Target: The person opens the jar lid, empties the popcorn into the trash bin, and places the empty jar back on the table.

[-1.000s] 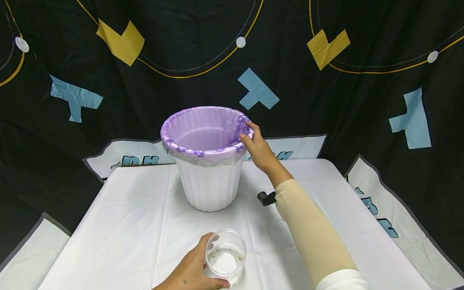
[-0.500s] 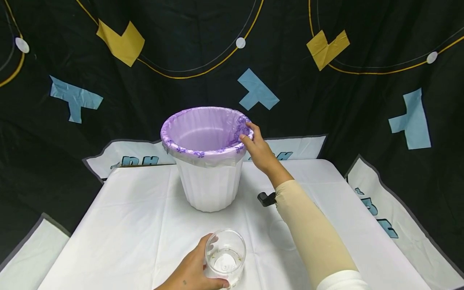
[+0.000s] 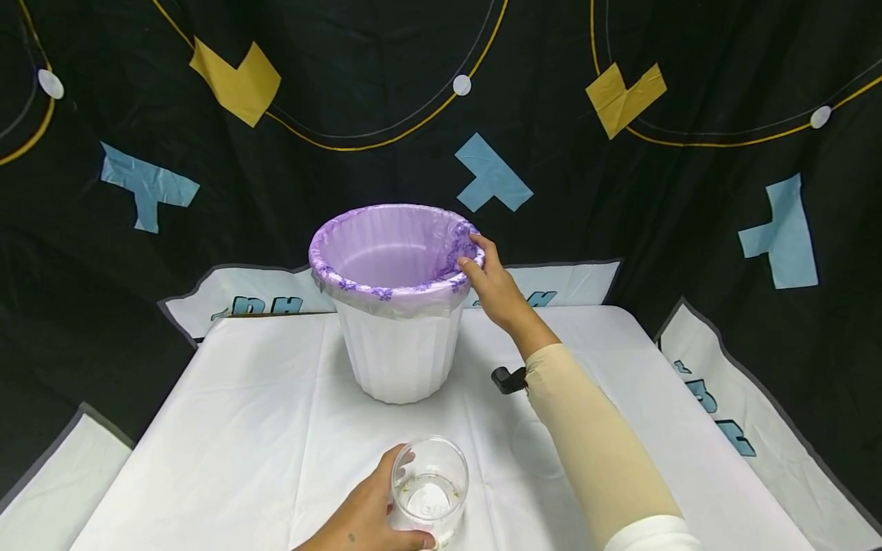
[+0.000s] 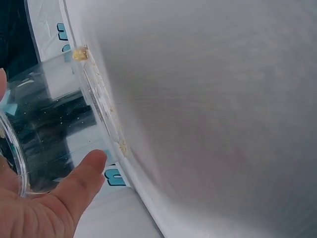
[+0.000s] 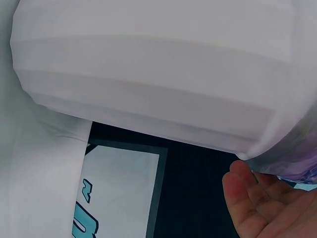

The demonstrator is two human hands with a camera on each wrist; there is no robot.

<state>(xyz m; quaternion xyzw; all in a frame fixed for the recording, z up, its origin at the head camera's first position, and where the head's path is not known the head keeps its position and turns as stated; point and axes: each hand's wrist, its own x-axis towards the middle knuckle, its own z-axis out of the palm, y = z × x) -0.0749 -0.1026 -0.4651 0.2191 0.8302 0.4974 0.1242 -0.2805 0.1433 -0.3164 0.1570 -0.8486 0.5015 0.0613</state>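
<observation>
My left hand (image 3: 375,509) holds a clear plastic container (image 3: 430,490) upright at the table's front, thumb on the near side and fingers behind the far side. Its top is open. Yellowish crumbs (image 4: 80,53) show around its base in the left wrist view. Farther back stands a white ribbed trash bin (image 3: 403,352), lined with a purple flowered bag (image 3: 375,252) folded over the rim. At the bin's right side, my right hand (image 3: 501,291) grips the rim through the bag. Thumb inside, the other fingers reach outside, under the rim, as the right wrist view (image 5: 262,203) shows.
A faint clear round lid (image 3: 536,448) lies flat on the white tablecloth (image 3: 227,444), beside the right sleeve (image 3: 599,444). A black strap end (image 3: 508,379) sticks out from that wrist. Black curtain (image 3: 386,99) with yellow and blue tape hangs behind the table.
The head view has shifted very slightly. Both hands keep their holds, and the container and bin stay in place.
</observation>
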